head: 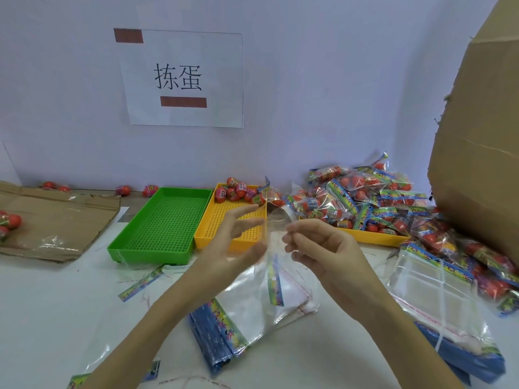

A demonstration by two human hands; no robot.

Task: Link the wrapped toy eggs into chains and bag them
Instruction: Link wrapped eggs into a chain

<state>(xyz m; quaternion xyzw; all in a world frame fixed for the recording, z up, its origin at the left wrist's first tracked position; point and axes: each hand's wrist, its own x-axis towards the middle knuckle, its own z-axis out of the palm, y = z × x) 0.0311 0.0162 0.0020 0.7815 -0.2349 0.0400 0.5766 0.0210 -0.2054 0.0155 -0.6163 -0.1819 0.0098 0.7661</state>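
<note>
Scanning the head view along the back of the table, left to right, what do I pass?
Flattened cardboard → green tray → yellow tray with loose wrapped eggs → pile of bagged eggs → big cardboard box.

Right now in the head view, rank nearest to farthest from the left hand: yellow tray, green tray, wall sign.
From the left hand:
1. Yellow tray, right behind the fingers.
2. Green tray, to the hand's left on the table.
3. Wall sign, up on the back wall, farthest.
</note>
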